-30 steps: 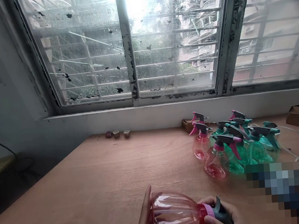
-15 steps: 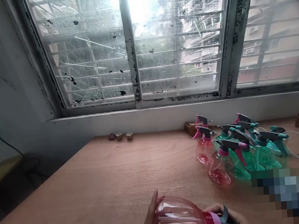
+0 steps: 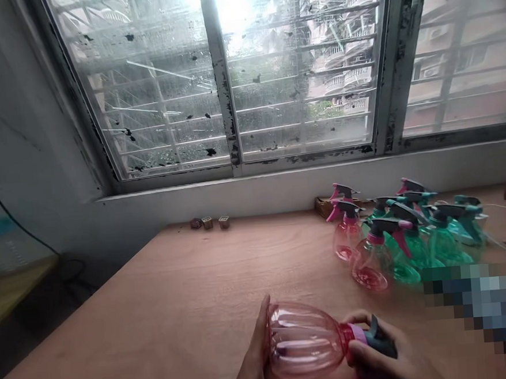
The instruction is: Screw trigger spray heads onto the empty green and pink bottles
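A see-through pink spray bottle [image 3: 307,339] lies sideways in the air between my two hands near the bottom of the head view. Its base rests against the palm of my left hand [image 3: 258,351], whose fingers stand up along the base with the thumb low underneath. My right hand [image 3: 376,345] is closed round the pink collar and dark spray head at the other end. Part of the spray head and trigger is covered by my right fingers. The bottle looks empty.
Several pink spray bottles [image 3: 371,265] and green spray bottles [image 3: 445,242] stand grouped at the right of the wooden table [image 3: 179,310]. Small brown blocks [image 3: 207,222] sit by the wall under the window. A blurred patch [image 3: 486,306] covers something at right.
The bottle and both hands appear higher in the view, so more of them shows. The camera has tilted and shifted slightly. Both hands keep their hold on the bottle.
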A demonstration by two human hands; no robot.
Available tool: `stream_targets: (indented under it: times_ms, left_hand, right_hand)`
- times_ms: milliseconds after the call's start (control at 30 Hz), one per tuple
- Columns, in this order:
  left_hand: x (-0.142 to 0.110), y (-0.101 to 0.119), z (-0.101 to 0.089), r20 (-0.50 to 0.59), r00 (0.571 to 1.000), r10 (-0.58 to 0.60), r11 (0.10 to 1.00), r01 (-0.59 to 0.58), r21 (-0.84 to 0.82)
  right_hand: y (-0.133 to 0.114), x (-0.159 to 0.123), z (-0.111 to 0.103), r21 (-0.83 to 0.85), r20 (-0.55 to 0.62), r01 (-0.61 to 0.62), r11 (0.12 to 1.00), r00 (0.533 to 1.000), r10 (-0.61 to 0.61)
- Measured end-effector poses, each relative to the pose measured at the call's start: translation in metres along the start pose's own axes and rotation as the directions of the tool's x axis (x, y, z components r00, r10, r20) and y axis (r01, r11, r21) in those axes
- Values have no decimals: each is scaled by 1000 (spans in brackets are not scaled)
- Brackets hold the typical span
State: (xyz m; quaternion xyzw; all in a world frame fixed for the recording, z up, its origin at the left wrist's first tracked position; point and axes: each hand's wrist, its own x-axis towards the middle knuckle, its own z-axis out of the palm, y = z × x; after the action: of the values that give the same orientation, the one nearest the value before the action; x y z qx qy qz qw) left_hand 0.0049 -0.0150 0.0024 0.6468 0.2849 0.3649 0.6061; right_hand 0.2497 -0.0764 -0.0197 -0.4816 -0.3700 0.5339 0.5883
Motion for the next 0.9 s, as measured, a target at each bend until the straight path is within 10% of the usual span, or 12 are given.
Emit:
stream_targets:
  times_ms: [900]
  left_hand:
    - [-10,18,4,102,989,-109,993,104,55]
  right_hand:
    - [-15,-5,-5,7,94,82,997,992,-82]
